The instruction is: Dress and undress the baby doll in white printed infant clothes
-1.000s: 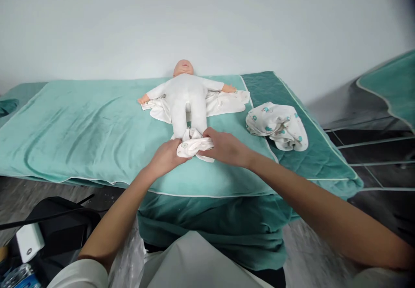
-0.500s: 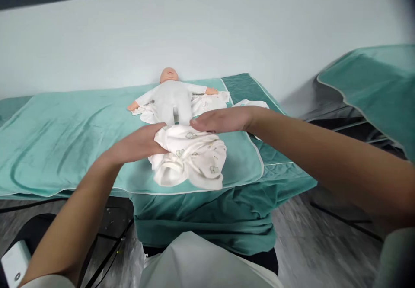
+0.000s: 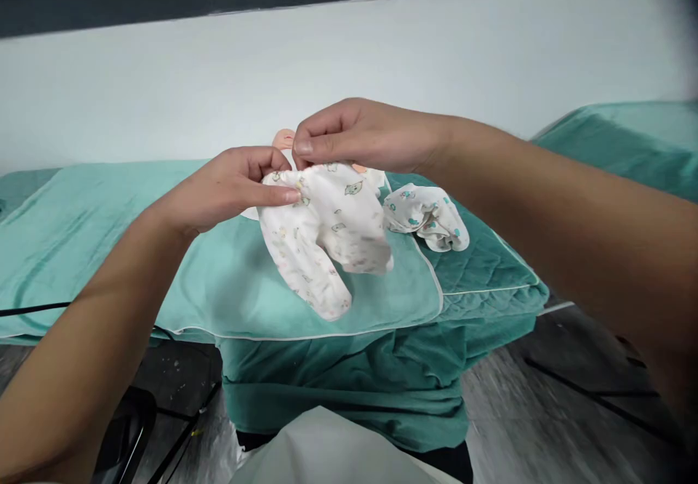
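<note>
A pair of small white baby pants (image 3: 310, 251) with a printed animal pattern hangs from both hands above the green bedding, its two legs dangling downward. My left hand (image 3: 234, 182) is closed on the waistband at its left side, thumb lying across the front. At the top edge, my right hand (image 3: 354, 135) pinches the waistband with bent fingers. Behind the hands lies a baby doll, of which the head (image 3: 283, 139) shows; most of its body is hidden by my hands and the pants.
A crumpled white cloth with teal print (image 3: 428, 215) lies to the right on the dark green quilted cover (image 3: 480, 273). A light green blanket (image 3: 109, 230) spreads leftward. A white wall (image 3: 218, 84) stands behind, and another green-covered surface (image 3: 627, 142) is at the far right.
Both hands have risen and closed on the waistband, lifting the pants off the blanket so the legs hang down. The hands and pants now cover most of the doll.
</note>
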### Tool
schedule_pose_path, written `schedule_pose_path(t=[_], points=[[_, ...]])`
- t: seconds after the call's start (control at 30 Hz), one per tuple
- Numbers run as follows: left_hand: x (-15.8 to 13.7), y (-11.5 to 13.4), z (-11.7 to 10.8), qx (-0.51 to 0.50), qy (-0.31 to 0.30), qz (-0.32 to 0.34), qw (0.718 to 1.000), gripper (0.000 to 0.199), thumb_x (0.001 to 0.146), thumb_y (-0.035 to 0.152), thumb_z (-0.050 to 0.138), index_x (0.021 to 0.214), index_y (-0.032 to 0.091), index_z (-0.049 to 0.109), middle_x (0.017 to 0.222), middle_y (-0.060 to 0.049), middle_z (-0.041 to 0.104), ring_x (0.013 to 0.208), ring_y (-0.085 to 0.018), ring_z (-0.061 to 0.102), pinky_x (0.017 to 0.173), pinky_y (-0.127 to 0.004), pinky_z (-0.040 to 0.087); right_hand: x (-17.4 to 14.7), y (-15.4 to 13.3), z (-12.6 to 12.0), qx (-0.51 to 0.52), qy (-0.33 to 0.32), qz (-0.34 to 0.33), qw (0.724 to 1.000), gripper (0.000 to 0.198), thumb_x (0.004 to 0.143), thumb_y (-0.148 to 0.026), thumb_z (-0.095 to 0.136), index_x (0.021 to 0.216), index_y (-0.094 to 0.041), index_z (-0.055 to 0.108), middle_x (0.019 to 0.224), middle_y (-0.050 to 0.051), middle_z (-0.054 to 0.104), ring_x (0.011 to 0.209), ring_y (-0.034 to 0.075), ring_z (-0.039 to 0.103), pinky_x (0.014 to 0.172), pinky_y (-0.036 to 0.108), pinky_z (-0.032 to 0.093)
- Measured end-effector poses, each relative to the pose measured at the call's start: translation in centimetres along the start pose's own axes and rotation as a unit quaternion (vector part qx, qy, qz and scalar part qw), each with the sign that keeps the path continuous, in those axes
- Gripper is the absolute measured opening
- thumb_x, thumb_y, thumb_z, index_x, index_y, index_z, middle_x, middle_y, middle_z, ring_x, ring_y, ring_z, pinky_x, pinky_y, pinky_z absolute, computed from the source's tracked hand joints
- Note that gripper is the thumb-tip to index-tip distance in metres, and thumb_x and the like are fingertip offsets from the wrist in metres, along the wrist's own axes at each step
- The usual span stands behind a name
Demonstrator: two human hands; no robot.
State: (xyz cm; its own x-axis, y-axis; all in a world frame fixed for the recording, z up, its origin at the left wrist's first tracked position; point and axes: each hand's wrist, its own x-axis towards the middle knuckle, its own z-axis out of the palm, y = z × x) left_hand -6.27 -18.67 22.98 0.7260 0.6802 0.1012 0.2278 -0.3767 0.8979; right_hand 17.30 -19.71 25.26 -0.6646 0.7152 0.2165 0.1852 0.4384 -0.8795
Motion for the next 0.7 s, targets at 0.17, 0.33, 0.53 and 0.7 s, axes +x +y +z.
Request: schedule_pose_path(t=[0.17,0.33,0.53,0.7], points=[[0.8,-0.2,0.5,0.041,0.12,0.078,0.989,0.024,0.073,0.02,0.084,0.087,0.019,0.064,0.087,0.0,0.064,0.078,-0.014,0.064,0.064,-0.024,0.049,1.2,0.4,-0.3,0.054,0.089,-0.115,0.988,0.028,0.083,-0.041,0.086,0.087,-0.018,0.069,0.073,-0.003,0.059,0.066,0.007,0.051,0.062,0.02,0.042],[0.4,-1.2,0.0,-0.012,0.101,0.029,0.994,0.03,0.073,0.032,0.084,0.082,0.019,0.058,0.08,0.001,0.061,0.078,-0.017,0.066,0.067,-0.029,0.052,1.8,2.5,0.0,0.08,0.067,-0.13,0.986,0.028,0.082,-0.037,0.087,0.096,-0.018,0.07,0.08,-0.001,0.066,0.07,0.01,0.059,0.063,0.021,0.046],[-1.3,-3.2,-3.1,0.201,0.072,-0.085,0.973,0.039,0.075,0.054,0.08,0.072,0.02,0.06,0.072,-0.001,0.06,0.076,-0.019,0.063,0.062,-0.027,0.046,0.7,4.9,-1.8,0.02,0.044,0.006,0.999,0.034,0.08,-0.038,0.088,0.1,-0.015,0.074,0.073,-0.002,0.063,0.063,0.008,0.054,0.057,0.021,0.042],[-1.5,-6.3,-4.1,0.26,0.274,-0.102,0.92,0.047,0.085,0.055,0.071,0.066,0.021,0.046,0.063,0.001,0.045,0.07,-0.017,0.054,0.062,-0.028,0.042,1.1,7.0,-1.5,0.079,0.1,0.043,0.991,0.04,0.074,-0.035,0.092,0.102,-0.018,0.069,0.086,0.0,0.067,0.075,0.011,0.061,0.066,0.023,0.05]])
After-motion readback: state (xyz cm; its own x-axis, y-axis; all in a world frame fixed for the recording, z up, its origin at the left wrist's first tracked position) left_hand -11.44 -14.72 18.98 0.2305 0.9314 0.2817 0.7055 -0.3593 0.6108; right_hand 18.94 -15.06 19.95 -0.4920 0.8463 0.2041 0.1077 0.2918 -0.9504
